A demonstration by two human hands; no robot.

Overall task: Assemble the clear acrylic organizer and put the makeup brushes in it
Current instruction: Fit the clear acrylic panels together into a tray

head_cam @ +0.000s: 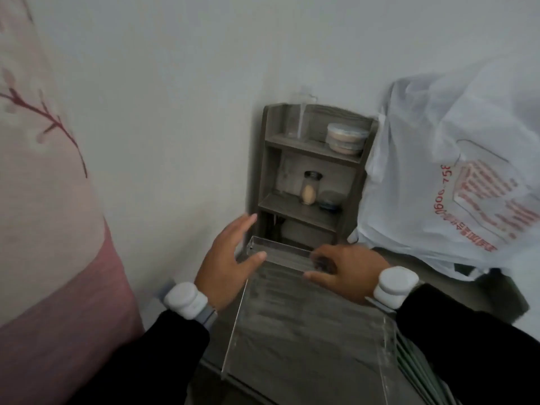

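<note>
Lengthwise, the acrylic organizer (pixel 306 325) points toward the shelf (pixel 309 176).

Grey tabletop (pixel 423 258) carries clear acrylic organizer (pixel 306 331), small wooden shelf rack (pixel 298 211) against wall, white plastic bag (pixel 438 171) at right.

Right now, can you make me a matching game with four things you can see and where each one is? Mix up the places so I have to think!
Things:
1. round tubs
2. glass jar
3. white plastic bag
4. clear acrylic piece

Places:
A. to the right of the wooden shelf unit
B. on the top shelf
C. gripped at one end by the right hand
D. on the middle shelf

Right pairs: 1-B, 2-D, 3-A, 4-C.
</note>
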